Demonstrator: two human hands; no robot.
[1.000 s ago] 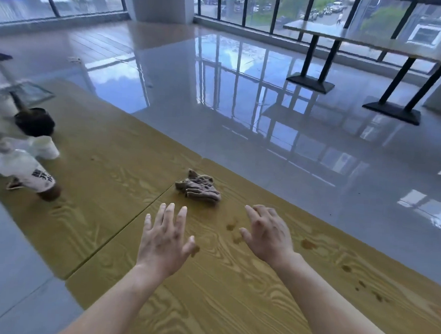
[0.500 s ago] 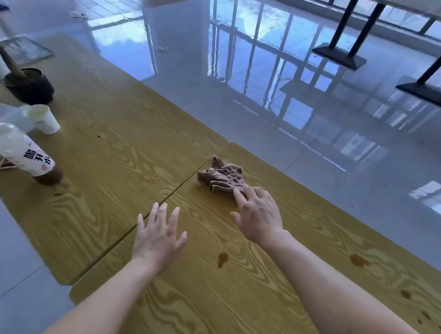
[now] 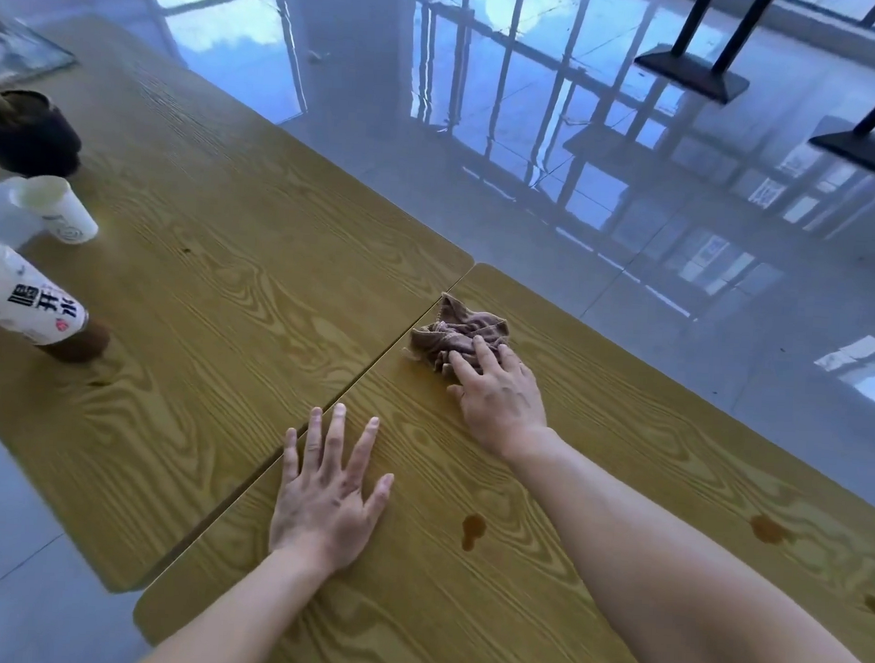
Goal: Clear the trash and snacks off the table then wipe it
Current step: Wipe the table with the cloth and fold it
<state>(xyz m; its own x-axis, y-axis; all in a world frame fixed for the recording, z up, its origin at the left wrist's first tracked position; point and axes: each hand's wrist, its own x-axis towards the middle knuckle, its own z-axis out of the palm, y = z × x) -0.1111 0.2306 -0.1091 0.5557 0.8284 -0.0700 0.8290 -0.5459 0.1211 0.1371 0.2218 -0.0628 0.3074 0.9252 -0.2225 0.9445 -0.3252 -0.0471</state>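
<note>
1. Right hand (image 3: 500,393) is palm down, fingers laid on the near edge of the rag (image 3: 453,339). Fingers rest on top of it and have not closed round it, so no real grip.
2. Left hand (image 3: 328,498) lies flat on the table (image 3: 512,614), fingers spread, holding nothing. It sits just right of the seam between the two tabletops.
3. Rag is brownish, crumpled in a heap, on the right-hand tabletop near its far corner, just beside the seam.
4. Brown spill (image 3: 473,528) on the wood between the two forearms, near the left hand. A second brown stain (image 3: 767,528) sits further right, past the right forearm, and a smaller one near the right frame edge.
5. The left-hand tabletop (image 3: 224,295) holds the clutter, all at the far left and well apart from the hands:
   - bottle (image 3: 26,304) with a white label and black lettering, tilted, partly cut off by the frame
   - white paper cup (image 3: 56,210) lying on its side, next to some clear plastic
   - dark bowl (image 3: 30,132) behind the cup with a stick poking out; contents not readable
6. Glossy grey floor (image 3: 634,215) beyond the table, reflecting window frames.
</note>
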